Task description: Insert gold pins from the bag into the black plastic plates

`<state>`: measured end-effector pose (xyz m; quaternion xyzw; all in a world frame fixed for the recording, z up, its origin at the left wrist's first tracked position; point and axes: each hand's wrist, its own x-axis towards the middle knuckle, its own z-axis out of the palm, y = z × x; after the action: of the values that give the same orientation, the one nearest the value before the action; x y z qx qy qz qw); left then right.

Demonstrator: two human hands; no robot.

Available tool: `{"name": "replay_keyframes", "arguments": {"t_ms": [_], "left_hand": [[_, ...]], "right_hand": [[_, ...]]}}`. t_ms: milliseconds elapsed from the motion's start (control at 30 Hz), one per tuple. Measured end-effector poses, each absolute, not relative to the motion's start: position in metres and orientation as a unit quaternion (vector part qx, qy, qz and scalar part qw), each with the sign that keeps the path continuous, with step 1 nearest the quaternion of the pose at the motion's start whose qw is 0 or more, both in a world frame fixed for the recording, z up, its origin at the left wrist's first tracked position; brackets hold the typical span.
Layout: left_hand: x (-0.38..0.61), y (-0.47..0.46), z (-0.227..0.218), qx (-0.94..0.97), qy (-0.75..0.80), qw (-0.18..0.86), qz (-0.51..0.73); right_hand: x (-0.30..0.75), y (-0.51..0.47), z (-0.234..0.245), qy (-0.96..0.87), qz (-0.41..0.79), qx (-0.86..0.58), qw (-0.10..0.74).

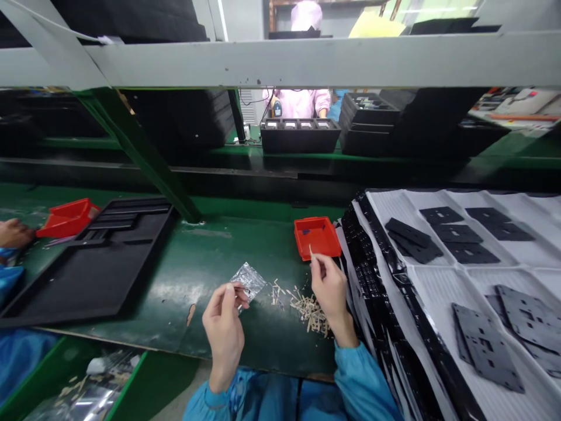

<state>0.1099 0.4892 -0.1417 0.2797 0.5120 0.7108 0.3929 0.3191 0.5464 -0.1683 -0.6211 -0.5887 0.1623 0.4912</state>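
Note:
My left hand (225, 321) is closed in a pinch on a small thin dark piece (242, 287), whose kind I cannot make out. Under those fingertips lies a clear plastic bag (254, 278) on the green bench. My right hand (328, 286) pinches a small beige strip (311, 250), held upright in front of a red bin (318, 238). A few small dark parts (306, 231) lie inside the bin. Below and left of my right wrist, a loose pile of small beige strips (312, 314) is spread on the bench, partly hidden by the hand.
On the right, stacked trays (421, 280) carry dark flat plates (486, 348). A black tray (87, 280) and another red bin (68, 217) are at left, beside a co-worker's hand (15, 234). A green post (140, 158) slants down to the bench. A green crate (144, 380) holds scraps.

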Motion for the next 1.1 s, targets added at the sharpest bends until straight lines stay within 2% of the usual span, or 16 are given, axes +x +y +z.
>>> {"name": "replay_keyframes", "arguments": {"t_ms": [167, 300, 367, 467, 533, 633, 733, 867, 1100], "left_hand": [[0.111, 0.498, -0.134, 0.279, 0.440, 0.552, 0.651], [0.126, 0.499, -0.133, 0.315, 0.398, 0.603, 0.616], [0.132, 0.498, -0.133, 0.351, 0.385, 0.600, 0.607], [0.137, 0.496, -0.133, 0.423, 0.391, 0.555, 0.600], [0.139, 0.494, -0.133, 0.466, 0.400, 0.505, 0.607], [0.140, 0.490, -0.131, 0.509, 0.408, 0.422, 0.629], [0.141, 0.486, -0.130, 0.549, 0.412, 0.351, 0.637], [0.138, 0.483, -0.128, 0.618, 0.371, 0.281, 0.634], [0.134, 0.487, -0.129, 0.667, 0.317, 0.280, 0.614]], "right_hand": [[0.331, 0.586, -0.182, -0.557, 0.163, -0.661, 0.476], [0.324, 0.560, -0.166, -0.558, 0.220, -0.636, 0.486], [0.317, 0.536, -0.151, -0.543, 0.363, -0.586, 0.479], [0.305, 0.499, -0.131, -0.450, 0.639, -0.463, 0.419], [0.299, 0.479, -0.123, -0.361, 0.744, -0.401, 0.394], [0.296, 0.460, -0.115, -0.222, 0.838, -0.320, 0.382], [0.299, 0.453, -0.107, -0.163, 0.871, -0.262, 0.382], [0.305, 0.451, -0.099, -0.198, 0.847, -0.282, 0.405], [0.308, 0.446, -0.105, -0.223, 0.844, -0.296, 0.389]]}}
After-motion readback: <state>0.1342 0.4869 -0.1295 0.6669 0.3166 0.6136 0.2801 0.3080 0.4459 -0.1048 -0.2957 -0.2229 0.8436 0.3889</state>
